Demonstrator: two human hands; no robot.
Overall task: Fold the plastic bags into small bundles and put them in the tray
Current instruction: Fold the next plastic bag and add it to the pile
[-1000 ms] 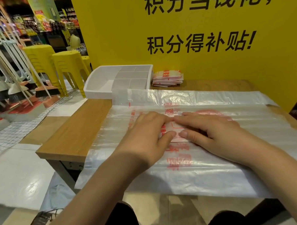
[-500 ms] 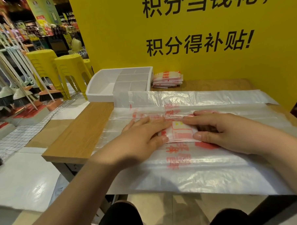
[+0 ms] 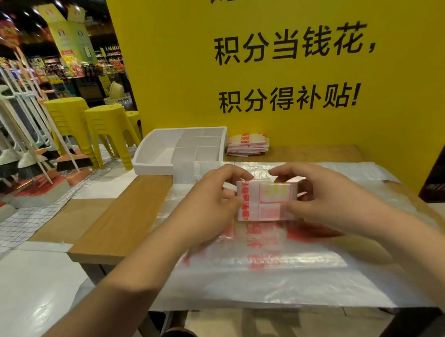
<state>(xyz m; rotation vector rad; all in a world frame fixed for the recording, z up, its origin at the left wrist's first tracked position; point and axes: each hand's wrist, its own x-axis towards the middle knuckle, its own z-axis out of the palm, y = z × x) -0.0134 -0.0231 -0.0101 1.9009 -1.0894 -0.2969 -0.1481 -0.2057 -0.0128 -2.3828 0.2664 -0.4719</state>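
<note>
Folded bundle (image 3: 266, 200) is held between both hands: left hand (image 3: 212, 202) pinches its left edge, right hand (image 3: 327, 202) pinches the right edge, up over the flat bags (image 3: 272, 280). Tray (image 3: 149, 161) is at the far-left table (image 3: 122, 223) corner, with bare wood left of the bags.

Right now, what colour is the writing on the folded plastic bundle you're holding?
Mostly red, on the small folded plastic bundle; head view.

Left hand (image 3: 213, 207) and right hand (image 3: 330, 204) pinch folded bag bundle (image 3: 266, 200); tray (image 3: 150, 169) behind.
</note>
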